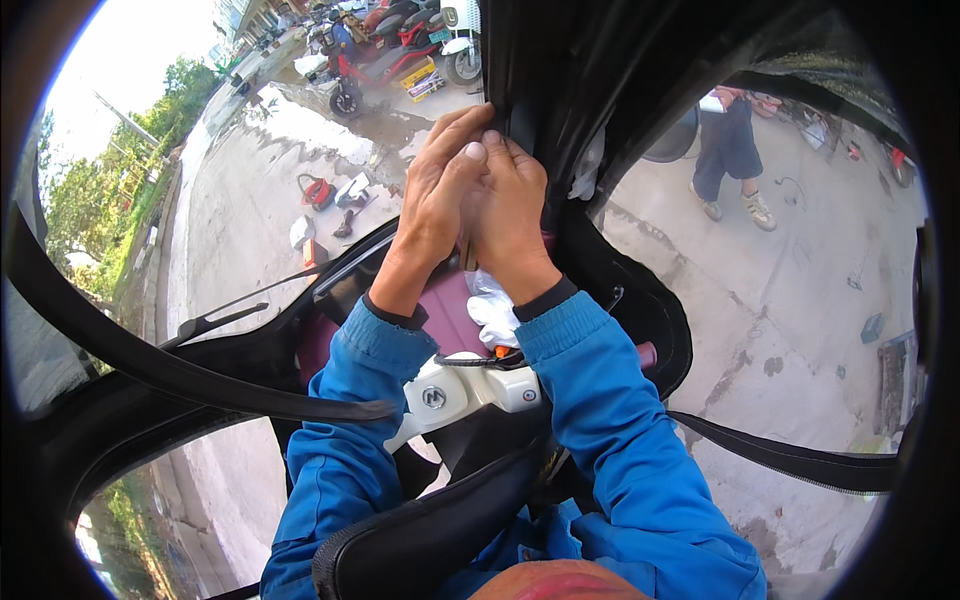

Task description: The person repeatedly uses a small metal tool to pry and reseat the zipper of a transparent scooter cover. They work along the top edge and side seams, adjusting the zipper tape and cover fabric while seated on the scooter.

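Note:
My left hand point(435, 195) and my right hand point(505, 205) are pressed together, fingers bent and overlapping, against the black vertical pillar point(515, 70) of a scooter's enclosed cover. What they grip, if anything, is hidden. Below them are a purple body panel point(448, 312), a crumpled white plastic bag point(492, 312) and the white handlebar housing point(435, 398). A black strip point(250, 395) crosses the left side toward my left sleeve.
Beyond the left opening are parked scooters point(390, 60), a red item point(316, 192) on concrete and greenery point(90, 200). A person's legs point(725, 160) stand outside at the right. A wiper point(220, 322) lies at the left; a zippered edge point(780, 450) runs rightward.

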A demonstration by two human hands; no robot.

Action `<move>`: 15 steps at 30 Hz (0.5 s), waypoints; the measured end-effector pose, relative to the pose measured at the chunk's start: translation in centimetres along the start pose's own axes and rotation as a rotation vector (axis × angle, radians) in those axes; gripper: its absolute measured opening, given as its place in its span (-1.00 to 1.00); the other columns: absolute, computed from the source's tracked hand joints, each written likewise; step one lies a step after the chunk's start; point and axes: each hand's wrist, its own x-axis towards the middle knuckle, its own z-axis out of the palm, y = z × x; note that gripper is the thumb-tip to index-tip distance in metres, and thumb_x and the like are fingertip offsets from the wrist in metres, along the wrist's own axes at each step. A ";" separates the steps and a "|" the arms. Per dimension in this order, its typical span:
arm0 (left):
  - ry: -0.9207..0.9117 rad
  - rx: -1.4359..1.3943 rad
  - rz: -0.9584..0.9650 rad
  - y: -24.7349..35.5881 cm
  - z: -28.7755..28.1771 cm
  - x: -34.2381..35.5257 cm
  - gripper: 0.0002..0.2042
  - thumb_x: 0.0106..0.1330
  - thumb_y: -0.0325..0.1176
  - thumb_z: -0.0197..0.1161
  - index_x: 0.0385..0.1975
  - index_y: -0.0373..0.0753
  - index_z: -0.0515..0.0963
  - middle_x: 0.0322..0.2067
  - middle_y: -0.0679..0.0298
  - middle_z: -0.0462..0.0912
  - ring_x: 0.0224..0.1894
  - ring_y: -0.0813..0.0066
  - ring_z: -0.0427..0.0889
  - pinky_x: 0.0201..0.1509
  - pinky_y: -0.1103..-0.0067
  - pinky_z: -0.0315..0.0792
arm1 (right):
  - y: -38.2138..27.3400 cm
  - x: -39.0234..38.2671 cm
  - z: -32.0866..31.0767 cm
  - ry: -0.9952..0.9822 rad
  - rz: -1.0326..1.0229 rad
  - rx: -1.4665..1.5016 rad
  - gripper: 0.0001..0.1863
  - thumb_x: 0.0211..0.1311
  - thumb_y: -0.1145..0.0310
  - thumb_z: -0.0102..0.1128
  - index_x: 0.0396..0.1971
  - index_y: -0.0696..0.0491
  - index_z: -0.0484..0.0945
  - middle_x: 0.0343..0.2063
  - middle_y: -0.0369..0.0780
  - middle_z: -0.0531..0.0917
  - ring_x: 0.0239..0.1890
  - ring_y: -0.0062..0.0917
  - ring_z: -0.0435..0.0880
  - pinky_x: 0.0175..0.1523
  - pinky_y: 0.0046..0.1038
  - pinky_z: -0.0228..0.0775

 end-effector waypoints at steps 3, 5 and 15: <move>0.033 -0.039 0.036 -0.4 0.3 -0.6 -0.46 0.49 -0.22 0.09 0.33 -0.49 0.50 0.33 -0.03 0.51 0.36 0.12 0.54 0.46 0.41 0.35 | -0.1 0.5 -1.8 -0.093 0.072 -0.067 -0.71 0.68 0.27 -0.01 -0.18 0.13 0.60 -0.45 -0.39 0.56 -0.53 -0.80 0.45 -0.46 -0.64 0.30; 0.125 0.013 0.054 -0.9 1.4 -1.1 -0.52 0.52 -0.31 0.11 0.32 -0.50 0.48 0.28 -0.03 0.53 0.34 0.12 0.55 0.45 0.40 0.37 | 0.4 0.5 -2.7 -0.119 0.088 -0.175 -0.71 0.68 0.27 -0.02 -0.16 0.14 0.61 -0.41 -0.37 0.59 -0.47 -0.77 0.51 -0.37 -0.62 0.38; 0.165 -0.016 -0.039 -2.0 2.5 -2.2 -0.55 0.59 -0.27 0.09 0.34 -0.43 0.48 0.22 0.05 0.58 0.29 0.29 0.55 0.44 0.47 0.35 | 0.5 1.0 -4.3 -0.091 0.156 -0.115 -0.73 0.66 0.29 0.03 -0.07 0.12 0.68 -0.19 -0.27 0.74 -0.14 -0.58 0.72 0.01 -0.54 0.60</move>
